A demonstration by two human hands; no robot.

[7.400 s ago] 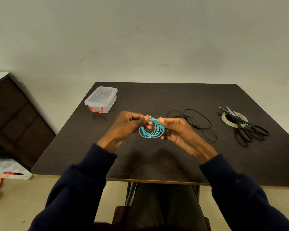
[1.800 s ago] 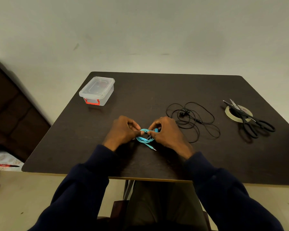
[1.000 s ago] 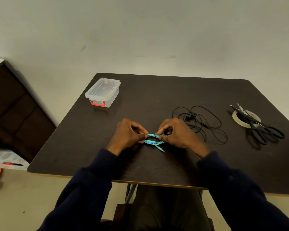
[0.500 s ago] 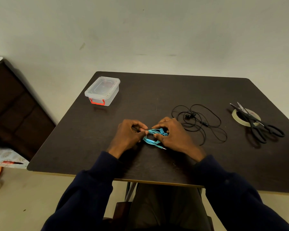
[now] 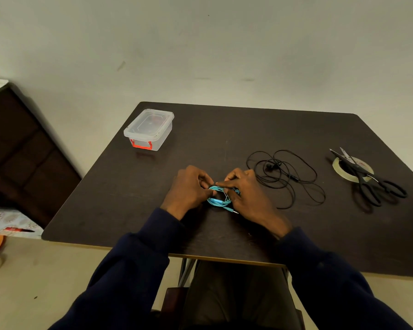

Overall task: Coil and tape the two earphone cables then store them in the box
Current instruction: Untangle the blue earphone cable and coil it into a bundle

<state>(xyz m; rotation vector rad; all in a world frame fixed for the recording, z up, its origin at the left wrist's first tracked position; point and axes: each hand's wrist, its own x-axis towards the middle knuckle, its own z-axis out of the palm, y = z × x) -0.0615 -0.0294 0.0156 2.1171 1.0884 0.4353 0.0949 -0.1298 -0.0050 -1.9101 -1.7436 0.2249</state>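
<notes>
Both hands meet low over the dark worktop (image 5: 134, 201), near its front edge, with the coiled blue earphone cable (image 5: 218, 198) bunched between them. The left hand (image 5: 188, 189) has its fingers curled in, pinching the left side of the coil; the right hand (image 5: 246, 194) grips the other side, its forefinger laid across the top of the loops. The cable's plug end pokes out below the coil toward the person. Just right of the hands, the black earphone cable (image 5: 286, 177) lies loose and uncoiled in wide tangled loops. Further right, black scissors (image 5: 370, 184) rest across a roll of tape (image 5: 343, 170). At the back left corner sits the clear plastic box (image 5: 149, 128), lid on, with a red latch facing the front.
</notes>
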